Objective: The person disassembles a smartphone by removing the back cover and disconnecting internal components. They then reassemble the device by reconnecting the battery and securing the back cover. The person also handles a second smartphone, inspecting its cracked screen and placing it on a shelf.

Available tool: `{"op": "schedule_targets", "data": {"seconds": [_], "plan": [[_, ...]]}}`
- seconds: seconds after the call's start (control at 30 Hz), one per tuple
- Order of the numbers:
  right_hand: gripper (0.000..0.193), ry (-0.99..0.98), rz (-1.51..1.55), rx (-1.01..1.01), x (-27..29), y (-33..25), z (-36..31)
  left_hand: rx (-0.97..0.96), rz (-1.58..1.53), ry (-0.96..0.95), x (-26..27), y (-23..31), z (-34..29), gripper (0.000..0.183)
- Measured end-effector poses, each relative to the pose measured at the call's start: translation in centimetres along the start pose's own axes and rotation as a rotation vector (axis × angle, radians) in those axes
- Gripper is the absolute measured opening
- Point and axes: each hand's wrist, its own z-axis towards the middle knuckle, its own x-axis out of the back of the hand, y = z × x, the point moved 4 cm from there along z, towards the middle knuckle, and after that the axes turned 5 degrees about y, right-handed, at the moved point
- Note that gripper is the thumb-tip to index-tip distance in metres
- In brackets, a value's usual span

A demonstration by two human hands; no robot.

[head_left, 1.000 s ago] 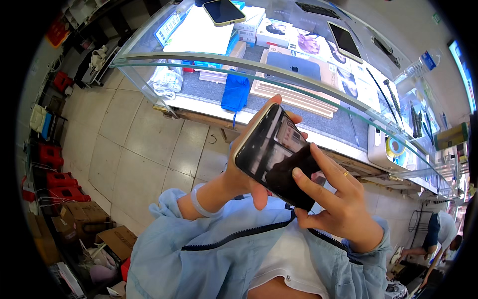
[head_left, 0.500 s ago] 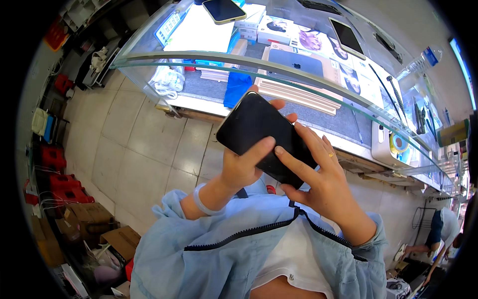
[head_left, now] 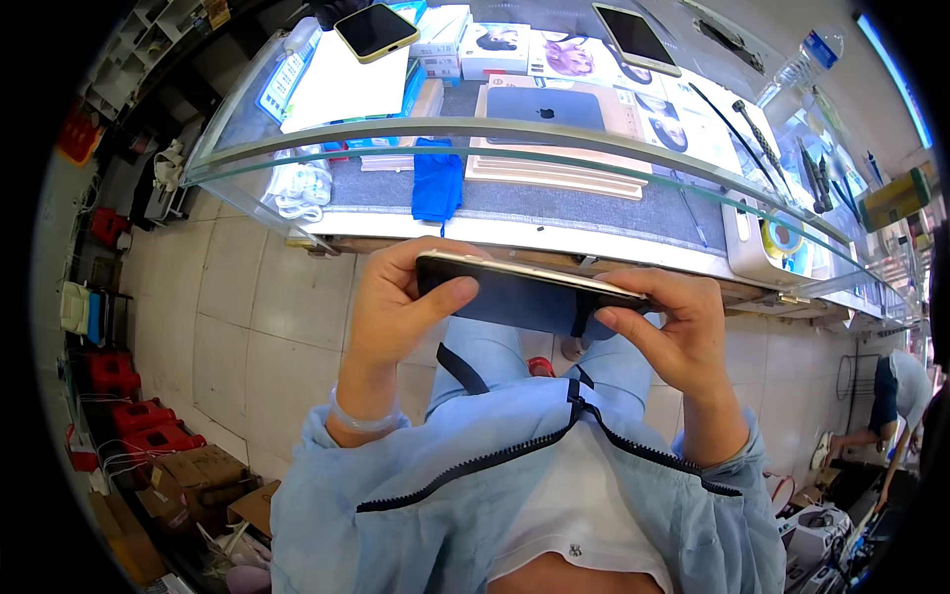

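Note:
Between my two hands is a smartphone, held sideways and tilted so that its pale edge faces up. Its dark screen reflects the blue of my jacket. At its left end my left hand grips it, thumb over the screen side and fingers behind. My right hand clasps the other end in the same way, with the thumb near the lower edge. Both hands hold the phone in front of the glass display counter, above my lap. The back of the phone is hidden.
On the counter lie a phone in a yellowish case and a white phone. Inside are a blue cloth, a dark blue tablet and a white bin. Red cases and cardboard boxes line the left. A person bends at far right.
The phone has turned from a slanted, face-up position to level and edge-up. My right hand has moved from over the screen to the right end. The view has shifted slightly.

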Motion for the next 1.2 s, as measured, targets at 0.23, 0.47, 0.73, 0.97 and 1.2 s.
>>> {"op": "schedule_targets", "data": {"seconds": [0.23, 0.47, 0.73, 0.97, 1.2], "plan": [[0.021, 0.012, -0.075, 0.12, 0.0, -1.3, 0.5, -0.302, 0.051, 0.112, -1.9, 0.0, -0.7, 0.017], [0.015, 0.078, -0.079, 0.216, 0.0, -1.6, 0.5, -0.393, 0.136, 0.11, -2.4, 0.5, -1.1, 0.016], [0.02, 0.024, -0.147, 0.182, 0.1, -1.0, 1.0, -0.305, 0.069, 0.181, -1.3, -1.3, -1.2, 0.019], [0.087, -0.091, 0.341, -0.285, -2.7, 3.7, 0.0, 0.211, -0.97, 0.21, -1.4, -8.1, 0.4, 0.045], [0.026, 0.02, 0.07, -0.207, -3.9, 3.7, 0.1, 0.342, -1.013, 0.076, -4.5, -10.5, -0.7, 0.035]]}}
